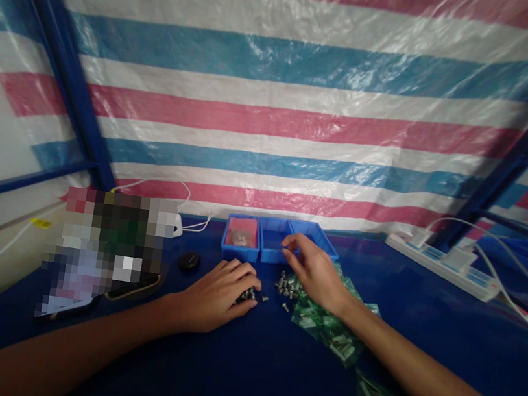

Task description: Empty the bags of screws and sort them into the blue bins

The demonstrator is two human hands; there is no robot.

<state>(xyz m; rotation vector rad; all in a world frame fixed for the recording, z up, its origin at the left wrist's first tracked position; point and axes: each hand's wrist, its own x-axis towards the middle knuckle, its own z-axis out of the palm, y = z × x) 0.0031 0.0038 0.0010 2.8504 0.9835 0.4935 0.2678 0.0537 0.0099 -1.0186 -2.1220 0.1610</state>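
My left hand (222,294) rests on the blue table, its fingers curved round a small pile of metal screws (246,296). One loose screw lies just right of its fingertips. My right hand (315,272) hovers at the front edge of the blue divided tray (271,256), with a small gap between thumb and fingers and nothing visible in it. Below that hand lies a second heap of screws (287,284), with a single screw (284,307) in front. Green-tinted plastic bags of parts (339,343) lie under and beside my right wrist.
A blue bin (239,251) at the left of the tray holds a pink lining and a small bag. A round black object (189,261) and a phone-like device (133,288) lie left. A white power strip (441,267) with cables stands back right. Striped sheeting hangs behind.
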